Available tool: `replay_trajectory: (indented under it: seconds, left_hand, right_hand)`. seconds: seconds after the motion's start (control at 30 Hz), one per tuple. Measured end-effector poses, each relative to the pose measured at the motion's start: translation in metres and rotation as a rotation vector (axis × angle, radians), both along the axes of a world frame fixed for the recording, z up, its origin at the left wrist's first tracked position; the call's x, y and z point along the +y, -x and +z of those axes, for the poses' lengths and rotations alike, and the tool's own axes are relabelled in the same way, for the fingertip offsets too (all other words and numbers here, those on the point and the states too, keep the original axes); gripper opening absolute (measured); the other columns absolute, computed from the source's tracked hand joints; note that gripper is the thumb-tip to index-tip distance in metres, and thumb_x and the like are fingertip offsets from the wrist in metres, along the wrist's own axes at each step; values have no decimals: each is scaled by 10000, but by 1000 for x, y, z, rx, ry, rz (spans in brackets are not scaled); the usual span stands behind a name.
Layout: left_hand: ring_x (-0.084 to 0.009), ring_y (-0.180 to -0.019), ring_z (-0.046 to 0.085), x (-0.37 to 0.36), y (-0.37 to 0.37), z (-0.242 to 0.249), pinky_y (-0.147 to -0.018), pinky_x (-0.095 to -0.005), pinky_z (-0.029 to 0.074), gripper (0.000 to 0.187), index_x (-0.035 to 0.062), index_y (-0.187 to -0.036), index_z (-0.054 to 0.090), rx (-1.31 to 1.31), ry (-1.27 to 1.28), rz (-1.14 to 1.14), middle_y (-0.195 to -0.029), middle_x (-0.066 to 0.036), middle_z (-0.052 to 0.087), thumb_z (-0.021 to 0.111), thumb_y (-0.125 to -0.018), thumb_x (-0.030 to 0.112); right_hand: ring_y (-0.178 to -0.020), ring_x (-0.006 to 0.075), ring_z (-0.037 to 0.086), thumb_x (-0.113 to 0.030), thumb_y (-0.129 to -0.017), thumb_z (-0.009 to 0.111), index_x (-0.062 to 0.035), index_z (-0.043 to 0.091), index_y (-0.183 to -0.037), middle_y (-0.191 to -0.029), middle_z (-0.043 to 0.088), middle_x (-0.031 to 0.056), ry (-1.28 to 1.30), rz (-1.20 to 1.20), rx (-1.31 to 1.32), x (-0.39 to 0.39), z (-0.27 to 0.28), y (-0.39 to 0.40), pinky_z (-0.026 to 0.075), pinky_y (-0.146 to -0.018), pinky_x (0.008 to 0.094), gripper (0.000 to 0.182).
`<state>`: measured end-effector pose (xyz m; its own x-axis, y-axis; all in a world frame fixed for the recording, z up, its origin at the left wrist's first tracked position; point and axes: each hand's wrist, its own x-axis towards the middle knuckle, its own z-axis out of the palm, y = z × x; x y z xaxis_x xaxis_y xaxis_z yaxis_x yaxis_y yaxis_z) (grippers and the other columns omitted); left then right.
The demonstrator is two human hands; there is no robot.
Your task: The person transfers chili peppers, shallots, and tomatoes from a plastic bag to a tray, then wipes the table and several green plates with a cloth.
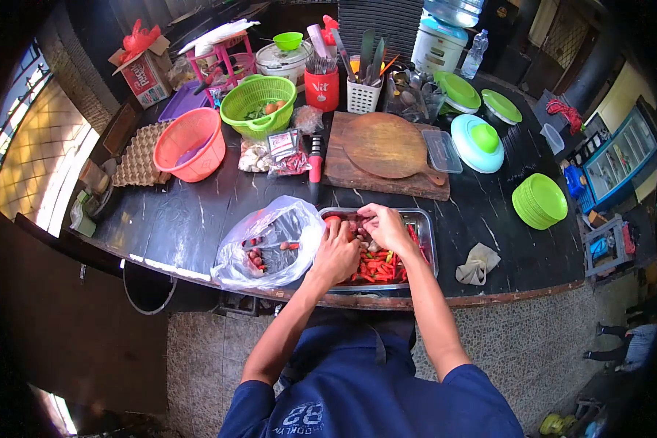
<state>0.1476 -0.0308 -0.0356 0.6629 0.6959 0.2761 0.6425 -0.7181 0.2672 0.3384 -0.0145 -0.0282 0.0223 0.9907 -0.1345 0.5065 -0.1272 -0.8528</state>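
Observation:
A metal tray (431, 252) lies at the table's front edge, holding red chilies (376, 271) and small shallots along its far side. My left hand (337, 252) reaches into the tray's left part, fingers curled downward beside a round red item (333, 220) that looks like a tomato. Over the tray's far middle is my right hand (388, 230), with thumb and fingers bent together; whatever either hand grips is hidden. Left of the tray, touching it or nearly so, a clear plastic bag (233, 248) is spread open with a few shallots (256, 257) inside.
Behind the tray are a wooden board (387, 146), a knife sharpener (315, 159), a green basket (259, 109) and an orange basket (190, 146). A cloth (478, 264) and stacked green plates (539, 201) lie to the right. Egg trays (140, 157) stand far left.

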Motion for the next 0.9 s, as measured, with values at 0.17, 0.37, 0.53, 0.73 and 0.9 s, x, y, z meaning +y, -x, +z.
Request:
replay_trajectory:
  seconds: [0.17, 0.37, 0.53, 0.73, 0.9]
  left_hand:
    - [-395, -1226, 514, 4, 7, 4, -1052, -507, 457, 183, 77, -1016, 768, -147, 28, -9, -1214, -172, 599, 679, -859, 108]
    - [-330, -939, 668, 4, 27, 37, -841, -417, 542, 208, 20, -988, 743, -678, 233, 2, -1024, -147, 691, 642, -824, -59]
    - [-260, -774, 671, 3, 67, 59, -671, -359, 519, 200, 3, -1000, 737, -677, 265, 73, -938, -139, 686, 625, -852, -70]
    - [-395, -901, 699, 18, 155, 26, -793, -485, 558, 181, 36, -991, 743, -274, 205, 454, -984, -181, 707, 644, -840, 35]
    - [-408, -1052, 682, 12, 185, 11, -884, -491, 540, 200, 31, -1036, 725, -204, 396, 677, -1087, -192, 720, 584, -905, 83]
  right_hand:
    - [-854, 291, 747, 7, -888, 707, 5, 725, -1032, -1001, 728, 183, -281, 45, -152, -30, 16, 2, 609, -761, 423, 145]
    - [-1069, 330, 666, -206, -858, 798, -46, 792, -1000, -998, 713, 152, -335, 181, -481, -49, 1, 13, 510, -964, 461, 214]
    - [-1018, 347, 671, -189, -861, 779, -75, 800, -983, -1027, 721, 145, -335, 133, -557, -50, 0, 10, 536, -926, 464, 168]
    - [-989, 319, 680, -152, -865, 753, -69, 781, -975, -1027, 725, 126, -343, 133, -589, -40, 26, 22, 565, -869, 460, 141]
    - [-936, 330, 698, -154, -883, 740, -42, 732, -990, -1010, 716, 144, -309, 430, -40, -24, 62, 98, 552, -879, 435, 156]
